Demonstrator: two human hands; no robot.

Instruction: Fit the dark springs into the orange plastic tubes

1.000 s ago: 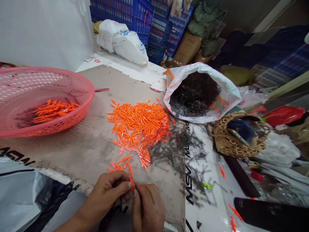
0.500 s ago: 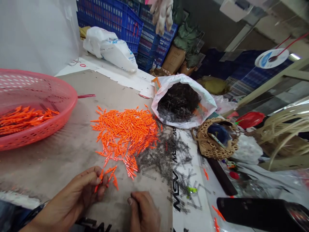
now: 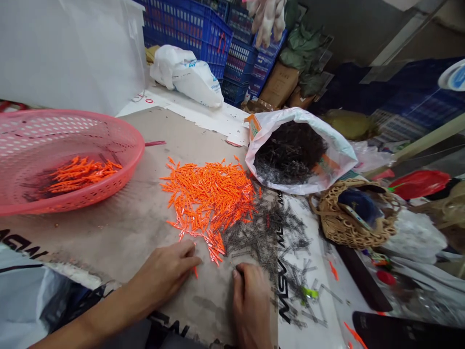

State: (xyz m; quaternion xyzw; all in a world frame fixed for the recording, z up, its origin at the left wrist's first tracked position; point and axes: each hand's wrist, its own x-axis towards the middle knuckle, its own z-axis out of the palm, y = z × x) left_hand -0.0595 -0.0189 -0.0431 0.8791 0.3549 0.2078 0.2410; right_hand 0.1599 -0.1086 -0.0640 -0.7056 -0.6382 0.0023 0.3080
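Observation:
My left hand [image 3: 169, 269] is palm down on the table at the near edge of a pile of small pointed orange plastic pieces [image 3: 210, 194]. Its fingers are bent together, and the tip of one orange plastic piece [image 3: 195, 272] sticks out beside the thumb. What else lies under those fingers is hidden. To the right, my right hand [image 3: 252, 303] rests on the table, thumb against curled fingers; anything inside it cannot be made out. Thin dark coil springs [image 3: 254, 237] are scattered just beyond this hand, touching the orange pile.
On the left stands a pink perforated basket [image 3: 134, 160] with more orange pieces. An open white bag [image 3: 341, 157] of dark springs lies at the back right, near a woven basket [image 3: 327, 223]. A black object [image 3: 410, 329] occupies the lower right corner.
The view has swung left, so everything sits further right. My left hand has turned palm down and moved nearer the pile, covering the loose orange pieces. My right hand keeps its curled pose.

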